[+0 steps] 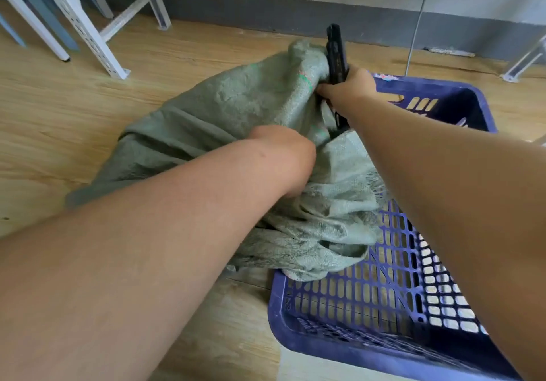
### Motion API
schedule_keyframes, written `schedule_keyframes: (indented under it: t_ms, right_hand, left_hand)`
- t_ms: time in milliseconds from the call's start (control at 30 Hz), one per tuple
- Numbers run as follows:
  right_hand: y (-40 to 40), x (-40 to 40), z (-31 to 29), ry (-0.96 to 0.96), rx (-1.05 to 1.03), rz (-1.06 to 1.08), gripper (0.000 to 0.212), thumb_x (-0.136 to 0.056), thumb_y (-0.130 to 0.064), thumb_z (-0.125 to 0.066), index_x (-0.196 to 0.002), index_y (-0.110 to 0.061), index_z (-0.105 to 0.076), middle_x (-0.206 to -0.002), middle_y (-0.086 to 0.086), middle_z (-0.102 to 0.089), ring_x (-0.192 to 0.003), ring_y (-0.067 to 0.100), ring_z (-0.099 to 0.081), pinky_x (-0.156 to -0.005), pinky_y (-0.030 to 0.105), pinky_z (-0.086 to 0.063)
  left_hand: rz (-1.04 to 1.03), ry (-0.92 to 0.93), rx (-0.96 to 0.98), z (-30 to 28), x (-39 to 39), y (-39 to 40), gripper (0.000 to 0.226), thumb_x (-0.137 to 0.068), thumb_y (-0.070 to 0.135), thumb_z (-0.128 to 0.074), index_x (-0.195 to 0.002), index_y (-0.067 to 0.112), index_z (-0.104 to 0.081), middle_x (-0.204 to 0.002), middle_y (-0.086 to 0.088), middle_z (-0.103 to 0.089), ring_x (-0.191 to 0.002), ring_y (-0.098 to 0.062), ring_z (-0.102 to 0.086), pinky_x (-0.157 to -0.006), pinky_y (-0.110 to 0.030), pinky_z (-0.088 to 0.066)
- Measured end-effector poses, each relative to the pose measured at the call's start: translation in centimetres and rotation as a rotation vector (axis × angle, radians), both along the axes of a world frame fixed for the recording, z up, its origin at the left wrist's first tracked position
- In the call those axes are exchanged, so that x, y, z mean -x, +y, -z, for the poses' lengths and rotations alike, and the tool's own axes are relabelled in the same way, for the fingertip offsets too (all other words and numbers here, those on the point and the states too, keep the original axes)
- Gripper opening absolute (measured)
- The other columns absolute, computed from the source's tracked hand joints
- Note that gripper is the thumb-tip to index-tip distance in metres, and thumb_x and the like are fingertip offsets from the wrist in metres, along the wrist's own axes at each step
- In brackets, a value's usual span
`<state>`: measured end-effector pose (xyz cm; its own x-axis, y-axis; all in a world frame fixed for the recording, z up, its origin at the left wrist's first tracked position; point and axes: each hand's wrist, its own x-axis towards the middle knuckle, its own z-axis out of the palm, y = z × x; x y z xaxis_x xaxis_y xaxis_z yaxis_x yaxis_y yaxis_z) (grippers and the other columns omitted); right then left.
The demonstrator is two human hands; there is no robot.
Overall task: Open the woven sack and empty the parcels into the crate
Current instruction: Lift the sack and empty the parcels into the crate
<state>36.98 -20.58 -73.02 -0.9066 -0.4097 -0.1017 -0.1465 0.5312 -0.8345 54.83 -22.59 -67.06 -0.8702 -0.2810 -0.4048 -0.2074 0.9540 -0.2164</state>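
Lying crumpled on the wooden floor (pixel 59 109), the green woven sack (pixel 236 106) is draped with its near right end over the left rim of the blue plastic crate (pixel 339 342). The sack's far end is gripped by the right hand (pixel 350 87), whose fingers are clamped on the bunched cloth together with a slim black object (pixel 335 53) that cannot be identified. The left hand (pixel 283 156) is pressed into the folds at the middle of the sack; its fingers are buried in the fabric, so it cannot be told whether they are apart or together. White metal frame legs (pixel 88 26) are seen at the far left.
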Motion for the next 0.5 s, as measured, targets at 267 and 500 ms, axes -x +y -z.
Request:
schedule_keyframes:
  t_ms: [267, 500]
  right_hand:
    - [0.2, 0.9, 1.5, -0.039, -0.082, 0.073, 0.042, -0.088, -0.022, -0.061, -0.128, -0.016, -0.05, -0.115, 0.003, -0.059, -0.103, 0.023, -0.058, -0.089, 0.033, -0.049]
    - [1.5, -3.5, 3.4, -0.311, -0.062, -0.12, 0.063, -0.077, -0.04, -0.069, -0.133, -0.021, -0.047, -0.111, 0.004, -0.06, -0.094, 0.024, -0.059, -0.086, 0.037, -0.053]
  left_hand:
    - [-0.076, -0.207, -0.172, 3.1, -1.1, 0.5, 0.079, -0.084, 0.044, -0.069, -0.149, 0.029, -0.025, -0.154, -0.007, -0.008, -0.14, -0.031, -0.021, -0.1, -0.046, -0.041]
    - [0.015, -0.108, -0.151, 4.1, -1.2, 0.7, 0.078, -0.082, 0.062, -0.057, -0.149, 0.038, -0.025, -0.158, -0.013, -0.003, -0.147, -0.03, -0.001, -0.119, -0.048, 0.004]
